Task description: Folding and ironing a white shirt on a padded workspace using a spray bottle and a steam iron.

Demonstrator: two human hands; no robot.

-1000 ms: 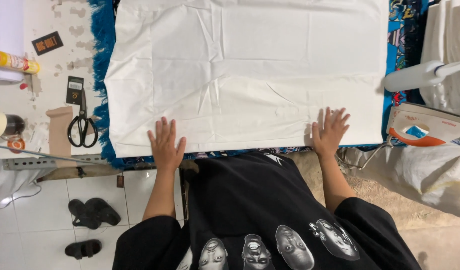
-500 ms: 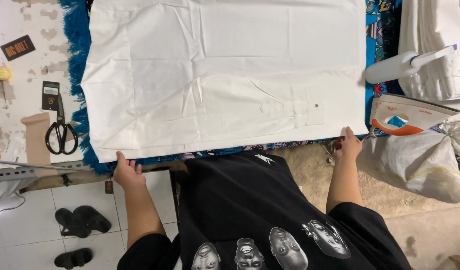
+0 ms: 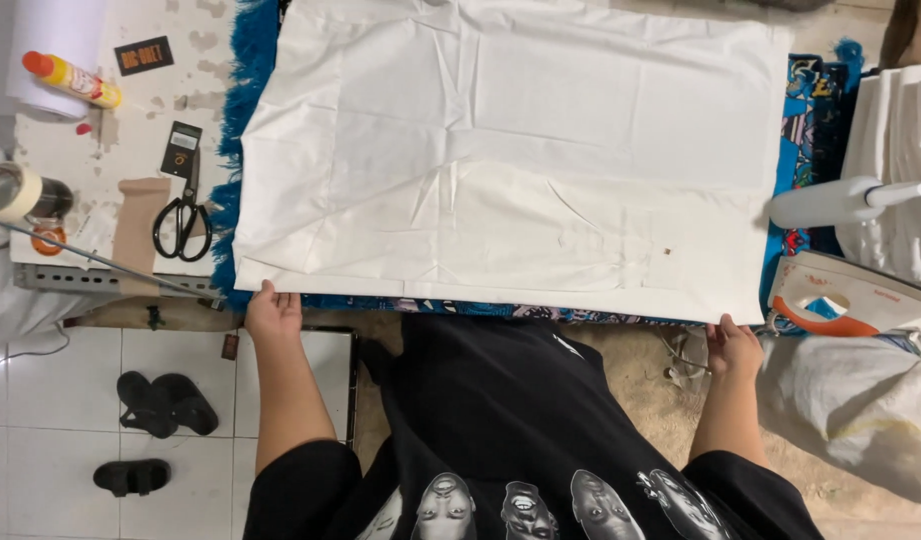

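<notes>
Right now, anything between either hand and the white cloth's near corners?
Nothing visible. The left hand is already at the near left corner of the white cloth, and the right hand at its near right corner. The scissors and iron lie off to the sides.

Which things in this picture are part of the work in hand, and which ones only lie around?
In use:
left hand, holding the near left corner
right hand, holding the near right corner
white cloth
blue fringed mat under it

Lying about:
scissors
iron
orange-capped bottle
black sandals on the floor
</notes>
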